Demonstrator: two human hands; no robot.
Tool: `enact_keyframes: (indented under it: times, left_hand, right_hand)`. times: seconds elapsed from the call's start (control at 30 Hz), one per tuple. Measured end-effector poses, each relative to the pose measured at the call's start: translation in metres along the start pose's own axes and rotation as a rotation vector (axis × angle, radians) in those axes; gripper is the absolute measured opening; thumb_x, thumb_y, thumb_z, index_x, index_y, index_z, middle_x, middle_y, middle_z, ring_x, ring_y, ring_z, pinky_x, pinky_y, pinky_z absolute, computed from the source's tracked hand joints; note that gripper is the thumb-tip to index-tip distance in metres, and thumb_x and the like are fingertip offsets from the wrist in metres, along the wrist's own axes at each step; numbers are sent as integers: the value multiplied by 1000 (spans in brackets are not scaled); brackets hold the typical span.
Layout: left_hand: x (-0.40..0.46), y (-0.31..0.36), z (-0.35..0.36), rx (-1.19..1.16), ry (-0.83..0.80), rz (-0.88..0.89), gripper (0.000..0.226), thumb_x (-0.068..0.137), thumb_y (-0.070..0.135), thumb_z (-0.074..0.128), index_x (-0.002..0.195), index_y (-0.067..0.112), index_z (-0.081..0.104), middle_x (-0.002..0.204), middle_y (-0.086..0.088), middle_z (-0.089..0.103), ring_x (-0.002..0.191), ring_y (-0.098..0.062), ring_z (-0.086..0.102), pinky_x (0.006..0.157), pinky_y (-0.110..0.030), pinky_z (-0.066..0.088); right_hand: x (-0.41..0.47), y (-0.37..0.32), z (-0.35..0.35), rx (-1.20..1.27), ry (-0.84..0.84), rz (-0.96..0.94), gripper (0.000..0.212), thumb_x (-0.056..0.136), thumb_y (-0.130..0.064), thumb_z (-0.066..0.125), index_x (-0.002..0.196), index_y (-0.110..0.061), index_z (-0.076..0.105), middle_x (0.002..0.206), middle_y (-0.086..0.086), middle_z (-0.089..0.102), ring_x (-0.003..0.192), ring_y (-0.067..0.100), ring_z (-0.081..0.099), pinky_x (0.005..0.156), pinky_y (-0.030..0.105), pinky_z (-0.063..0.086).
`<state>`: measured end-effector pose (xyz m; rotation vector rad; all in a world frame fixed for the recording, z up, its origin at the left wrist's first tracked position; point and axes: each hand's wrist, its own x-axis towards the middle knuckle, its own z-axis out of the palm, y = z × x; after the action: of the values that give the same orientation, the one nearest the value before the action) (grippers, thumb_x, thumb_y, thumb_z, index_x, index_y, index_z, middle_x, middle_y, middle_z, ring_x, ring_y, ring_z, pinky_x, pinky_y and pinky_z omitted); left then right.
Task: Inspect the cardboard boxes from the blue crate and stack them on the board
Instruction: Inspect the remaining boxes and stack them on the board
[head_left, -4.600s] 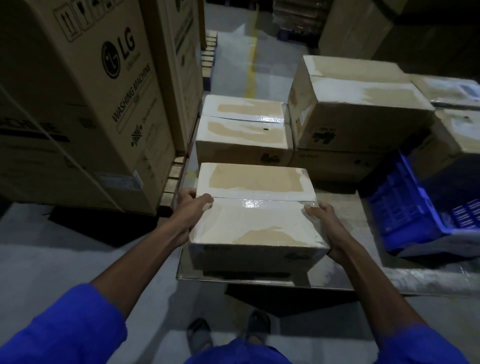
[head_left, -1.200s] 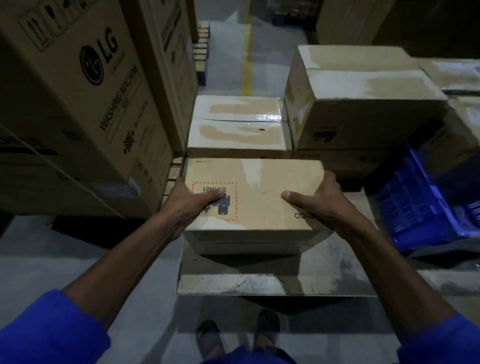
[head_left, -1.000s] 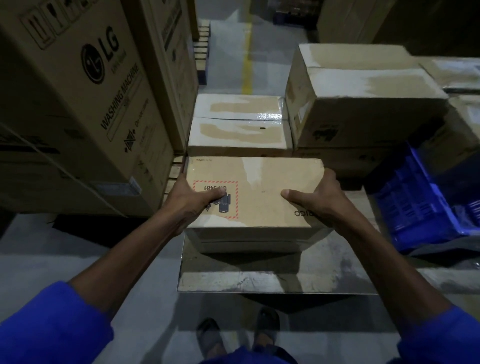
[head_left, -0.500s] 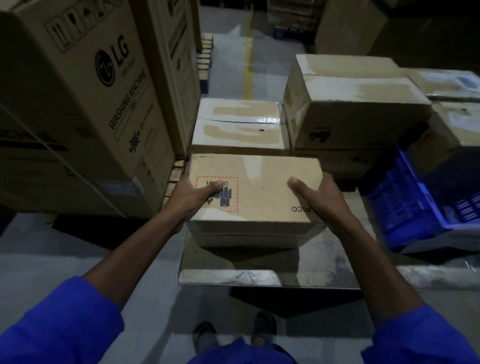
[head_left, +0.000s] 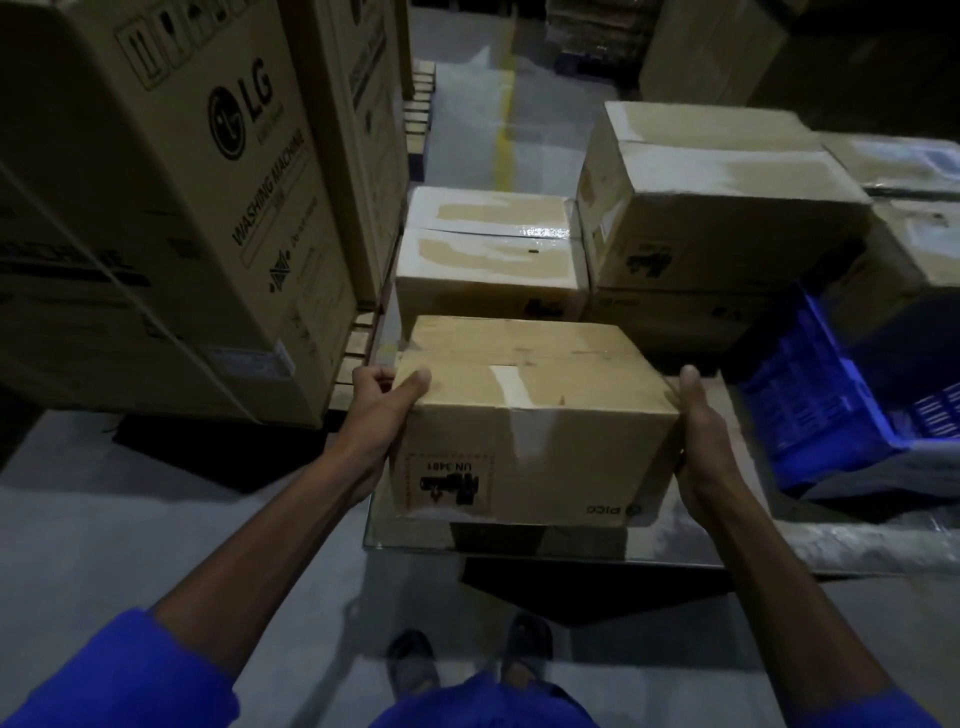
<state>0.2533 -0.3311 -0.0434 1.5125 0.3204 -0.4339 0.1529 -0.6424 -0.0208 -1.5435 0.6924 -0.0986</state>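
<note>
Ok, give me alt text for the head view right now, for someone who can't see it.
Two bare hands, left hand and right hand, hold a cardboard box by its sides above a board, its printed label upside down. More taped boxes sit behind it, a blue crate to the right, and a tall washing machine carton to the left.

A warehouse is shown; tall washing machine cartons (head_left: 171, 208) are stood on wooden pallets (head_left: 358, 343); taped cardboard boxes (head_left: 488, 254) are stacked in rows; a yellow line (head_left: 503, 140) is painted along the bare concrete floor (head_left: 156, 530).
</note>
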Motion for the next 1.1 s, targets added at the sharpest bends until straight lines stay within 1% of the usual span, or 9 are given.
enact_keyframes:
  times: [0.17,0.27,0.4,0.53,0.6,0.7,0.83,0.97,1.1]
  left_hand:
    - [13,-13,-10,-2,-41,-49,69,89,7,75,146,28,43,143,-2,48,127,-28,53,105,-53,51]
    - [17,-24,-13,135,-29,-64,86,77,1,81,148,31,43,143,-3,47,125,-29,52,98,-53,56]
    - [22,-34,-5,166,34,-42,75,80,8,83,144,24,47,134,-7,55,106,-20,61,74,-34,58]
    - [39,-34,0,258,109,-27,65,83,35,84,134,24,45,134,-7,54,101,-16,60,69,-30,52]
    - [43,-33,3,324,98,-60,72,79,48,83,133,26,42,132,-7,54,105,-23,62,76,-38,57]
    - [47,-33,6,361,52,-112,86,72,58,82,140,23,42,127,-8,61,105,-26,65,86,-47,59]
    - [50,-30,9,409,65,-89,72,80,45,83,137,21,48,125,-7,62,107,-26,64,89,-48,57]
    - [50,-31,8,425,71,-98,99,54,66,79,137,25,46,128,-5,59,107,-26,63,91,-49,58]
    - [61,-40,2,408,57,-112,107,44,73,77,138,31,46,132,-4,57,108,-26,63,91,-50,59]
  right_hand:
    - [11,15,-6,-11,-15,136,38,105,-23,52,143,-18,54,134,13,58,121,33,58,104,50,50]
    - [13,19,-3,-52,-70,181,29,101,-9,51,126,-21,57,131,14,58,118,33,58,105,56,51]
    - [20,30,4,-182,-86,185,20,102,-28,60,120,-20,57,133,13,58,119,31,60,101,54,53]
    - [44,35,12,-316,-134,151,95,70,-75,74,144,-21,50,136,6,61,118,28,63,100,54,55]
    - [59,41,15,-367,-150,113,113,58,-83,79,147,-22,47,136,3,62,119,26,63,100,52,56]
    - [74,52,17,-382,-114,82,112,54,-81,86,144,-26,49,133,0,66,116,23,65,98,49,57]
    - [69,43,26,-381,-71,70,83,71,-54,90,139,-20,58,126,1,69,113,24,66,97,45,57]
    - [70,40,25,-380,-114,101,107,60,-64,90,147,-20,45,136,3,63,119,25,62,96,42,56]
    - [75,41,25,-369,-125,121,94,77,-43,90,150,-16,37,136,5,60,120,25,60,88,35,51]
